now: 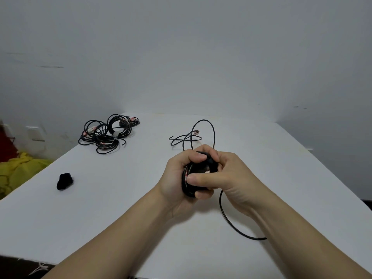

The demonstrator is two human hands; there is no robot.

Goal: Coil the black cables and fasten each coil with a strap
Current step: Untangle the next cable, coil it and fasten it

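Black cable coil (186,187): small, tight bundle of thin black cable, several turns stacked, with a bit of red-and-white showing among the turns. It is held above the near middle of the white table (120,198), between both my hands.

Two stretches of the same cable leave the bundle. The far length (213,135) arcs up behind my hands, then lies in loose bends on the table, ending in a small plug (196,132). The near length (227,220) drops under my right wrist and curves to a free tip on the table.

Count: one coil in hand; one heap of coiled cables (106,132) at the far left corner. I make out at least three rings, but they overlap and I cannot fix the number. White and red-and-white bands show on them. One small black object (64,181) lies alone on the left of the table; what it is I cannot tell.

Left hand (175,178): fingers wrapped round the bundle from the left, thumb bent over its top. Right hand (229,178): fingers curled over the bundle from the right, thumb laid flat across its face. Both are clamped on the coil and touching each other.

Off the table's left edge: yellow cloth (20,168). Grey wall (181,57) behind.
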